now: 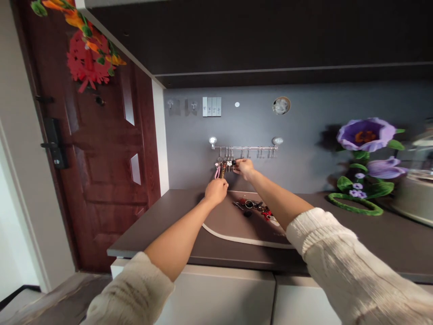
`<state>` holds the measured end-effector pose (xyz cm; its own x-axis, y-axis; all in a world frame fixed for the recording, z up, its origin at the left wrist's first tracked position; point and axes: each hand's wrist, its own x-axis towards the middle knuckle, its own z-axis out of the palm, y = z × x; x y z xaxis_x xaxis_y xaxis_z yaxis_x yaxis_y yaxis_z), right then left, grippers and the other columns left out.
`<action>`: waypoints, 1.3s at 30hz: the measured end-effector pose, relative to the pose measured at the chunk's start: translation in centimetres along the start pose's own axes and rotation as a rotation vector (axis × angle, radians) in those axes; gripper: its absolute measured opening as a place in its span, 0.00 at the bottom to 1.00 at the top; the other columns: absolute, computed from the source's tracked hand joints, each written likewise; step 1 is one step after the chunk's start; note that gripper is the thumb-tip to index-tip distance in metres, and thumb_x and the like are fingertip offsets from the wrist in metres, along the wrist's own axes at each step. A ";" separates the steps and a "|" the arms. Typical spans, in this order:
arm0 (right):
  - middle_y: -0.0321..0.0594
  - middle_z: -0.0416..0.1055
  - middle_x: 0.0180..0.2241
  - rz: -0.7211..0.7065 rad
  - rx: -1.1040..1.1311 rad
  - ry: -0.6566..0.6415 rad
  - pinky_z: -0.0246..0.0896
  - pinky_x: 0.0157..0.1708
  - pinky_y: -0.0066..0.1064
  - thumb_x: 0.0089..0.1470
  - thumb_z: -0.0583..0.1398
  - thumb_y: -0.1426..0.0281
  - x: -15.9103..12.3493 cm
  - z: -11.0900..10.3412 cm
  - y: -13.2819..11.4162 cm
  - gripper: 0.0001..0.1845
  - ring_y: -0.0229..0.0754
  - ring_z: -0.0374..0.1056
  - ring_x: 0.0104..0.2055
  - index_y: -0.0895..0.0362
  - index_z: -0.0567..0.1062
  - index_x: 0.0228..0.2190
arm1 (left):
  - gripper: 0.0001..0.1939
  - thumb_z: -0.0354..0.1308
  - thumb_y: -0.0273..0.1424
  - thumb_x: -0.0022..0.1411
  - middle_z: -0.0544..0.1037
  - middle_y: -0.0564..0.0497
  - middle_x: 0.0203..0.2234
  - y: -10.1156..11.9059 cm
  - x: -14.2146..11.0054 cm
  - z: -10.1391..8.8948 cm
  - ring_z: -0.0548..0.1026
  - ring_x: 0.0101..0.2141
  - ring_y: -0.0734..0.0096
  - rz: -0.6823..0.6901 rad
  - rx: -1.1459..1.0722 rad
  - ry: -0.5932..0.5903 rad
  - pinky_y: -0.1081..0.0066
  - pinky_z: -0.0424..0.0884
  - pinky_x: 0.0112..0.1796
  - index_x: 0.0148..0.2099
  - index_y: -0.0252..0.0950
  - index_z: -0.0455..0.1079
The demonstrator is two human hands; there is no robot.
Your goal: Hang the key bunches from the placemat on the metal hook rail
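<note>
A clear rail with hooks (252, 148) is fixed to the grey wall, and a bunch of keys with small charms (229, 163) hangs at its left part. My right hand (244, 169) is closed at the right side of this bunch, its fingertips pinching the keys near a small dark charm. Lower and to the left, my left hand (216, 191) is closed around the bottom end of a dark patterned key strap (223, 170). A pink strap (217, 171) dangles beside it. Below the hands, more keys with red and black fobs (255, 207) lie on a brown mat (219, 221).
A purple flower decoration (365, 135) stands on the counter (152, 221) at right, near a glass-topped container (416, 189). A dark cabinet (257, 40) overhangs the counter. Switches (212, 107) and clear hooks (193, 106) are on the wall. The red-brown door (104, 171) is at left.
</note>
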<state>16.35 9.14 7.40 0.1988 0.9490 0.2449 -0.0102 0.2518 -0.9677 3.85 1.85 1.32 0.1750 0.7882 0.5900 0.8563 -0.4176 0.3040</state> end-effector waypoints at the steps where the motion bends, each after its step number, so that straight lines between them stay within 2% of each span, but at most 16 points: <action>1: 0.33 0.64 0.19 -0.005 -0.004 -0.002 0.62 0.22 0.22 0.49 0.50 0.80 -0.1 -0.1 0.0 0.09 0.28 0.61 0.19 0.59 0.63 0.22 | 0.12 0.46 0.31 0.58 0.76 0.46 0.35 -0.1 0.0 0.0 0.72 0.36 0.67 0.007 -0.007 0.001 0.70 0.64 0.39 0.36 0.37 0.72; 8: 0.34 0.63 0.20 -0.079 -0.056 0.021 0.52 0.18 0.18 0.47 0.52 0.80 -1.9 -1.7 0.1 0.07 0.27 0.57 0.18 0.60 0.65 0.22 | 0.09 0.50 0.29 0.55 0.76 0.49 0.33 -0.6 0.3 0.4 0.72 0.34 0.71 0.083 -0.134 -0.046 0.73 0.65 0.37 0.35 0.36 0.72; 14: 0.37 0.68 0.25 -0.134 -0.138 -0.075 0.55 0.24 0.20 0.50 0.53 0.76 -5.3 -4.1 0.9 0.05 0.28 0.60 0.23 0.60 0.67 0.24 | 0.10 0.53 0.29 0.53 0.76 0.49 0.34 -0.8 0.2 0.9 0.71 0.34 0.72 0.212 -0.251 -0.132 0.73 0.65 0.38 0.38 0.34 0.72; 17: 0.38 0.70 0.25 -0.151 -0.190 -0.104 0.58 0.29 0.22 0.50 0.55 0.74 -6.7 -5.3 2.0 0.04 0.30 0.62 0.25 0.60 0.68 0.25 | 0.11 0.54 0.29 0.53 0.76 0.49 0.34 -0.7 -0.1 1.1 0.71 0.34 0.72 0.278 -0.272 -0.215 0.73 0.65 0.39 0.38 0.34 0.72; 20: 0.38 0.71 0.25 -0.189 -0.250 -0.146 0.59 0.33 0.24 0.50 0.55 0.73 -7.7 -6.3 3.4 0.03 0.32 0.64 0.27 0.60 0.69 0.26 | 0.12 0.54 0.28 0.52 0.76 0.49 0.34 -0.7 -0.4 1.2 0.72 0.33 0.73 0.294 -0.290 -0.313 0.73 0.65 0.39 0.40 0.33 0.72; 23: 0.38 0.71 0.25 -0.241 -0.415 -0.201 0.59 0.32 0.25 0.49 0.56 0.74 -8.3 -7.1 4.4 0.03 0.33 0.65 0.27 0.59 0.69 0.28 | 0.13 0.55 0.27 0.50 0.76 0.50 0.35 -0.7 -0.6 1.3 0.71 0.35 0.72 0.295 -0.255 -0.369 0.74 0.64 0.40 0.40 0.35 0.72; 29: 0.38 0.72 0.26 -0.450 -0.876 -0.288 0.57 0.33 0.25 0.48 0.55 0.75 -8.8 -7.7 5.0 0.07 0.35 0.65 0.28 0.58 0.72 0.32 | 0.13 0.57 0.25 0.49 0.75 0.50 0.33 -1.0 -0.5 1.5 0.70 0.36 0.70 0.384 -0.228 -0.401 0.72 0.61 0.42 0.39 0.38 0.74; 34: 0.39 0.73 0.26 -0.466 -0.964 -0.322 0.55 0.32 0.24 0.49 0.54 0.76 -8.9 -7.5 5.0 0.09 0.36 0.65 0.28 0.59 0.72 0.33 | 0.11 0.56 0.25 0.50 0.75 0.49 0.34 -0.9 -0.5 1.7 0.69 0.39 0.68 0.407 -0.151 -0.400 0.71 0.60 0.45 0.38 0.39 0.74; 39: 0.39 0.73 0.27 -0.452 -0.979 -0.323 0.56 0.33 0.24 0.49 0.54 0.76 -8.8 -7.3 5.3 0.09 0.36 0.66 0.29 0.59 0.72 0.34 | 0.11 0.55 0.26 0.52 0.75 0.49 0.35 -0.9 -0.5 1.9 0.69 0.40 0.68 0.363 -0.096 -0.395 0.71 0.59 0.45 0.37 0.39 0.74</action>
<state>21.73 0.75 -0.27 -0.2751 0.8489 0.4514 0.8004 0.4623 -0.3816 3.95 2.72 -0.64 0.6367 0.6876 0.3490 0.6617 -0.7196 0.2106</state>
